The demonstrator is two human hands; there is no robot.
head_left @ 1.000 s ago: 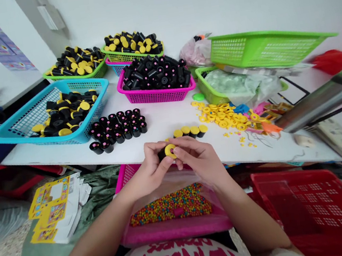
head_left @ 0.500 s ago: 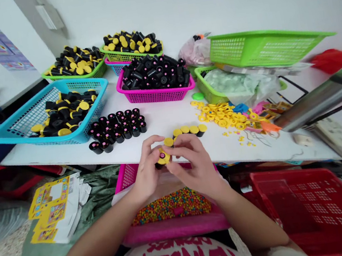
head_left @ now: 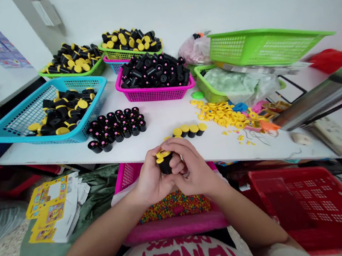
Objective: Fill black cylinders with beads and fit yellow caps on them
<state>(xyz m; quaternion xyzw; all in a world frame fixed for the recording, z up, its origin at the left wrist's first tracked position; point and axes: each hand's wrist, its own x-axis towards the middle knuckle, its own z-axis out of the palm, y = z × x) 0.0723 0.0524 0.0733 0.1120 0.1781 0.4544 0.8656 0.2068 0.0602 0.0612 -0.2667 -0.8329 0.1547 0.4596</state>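
Both hands meet just below the white table's (head_left: 164, 124) front edge. My left hand (head_left: 151, 178) is closed round a small black tube (head_left: 165, 165). My right hand (head_left: 190, 166) curls over it, fingers pressing the yellow cap (head_left: 161, 155) on the tube's top. Straight ahead on the table stands a short row of capped tubes (head_left: 189, 130). Left of that row is a cluster of open black tubes (head_left: 115, 128) with pink insides. Below my hands a pink basket (head_left: 173, 227) holds a bag of many-coloured beads (head_left: 175, 205).
A blue basket (head_left: 3, 137), two green baskets (head_left: 69, 72) and a pink basket (head_left: 153, 95) hold black tubes at the back left. Loose yellow rings (head_left: 221, 116) lie right of centre. A red crate (head_left: 313, 209) stands at lower right, printed yellow cards (head_left: 53, 207) at lower left.
The tube has turned from cap-facing-me to upright, and both hands have dropped slightly and closed tighter round it, the right fingers now on top of the cap.
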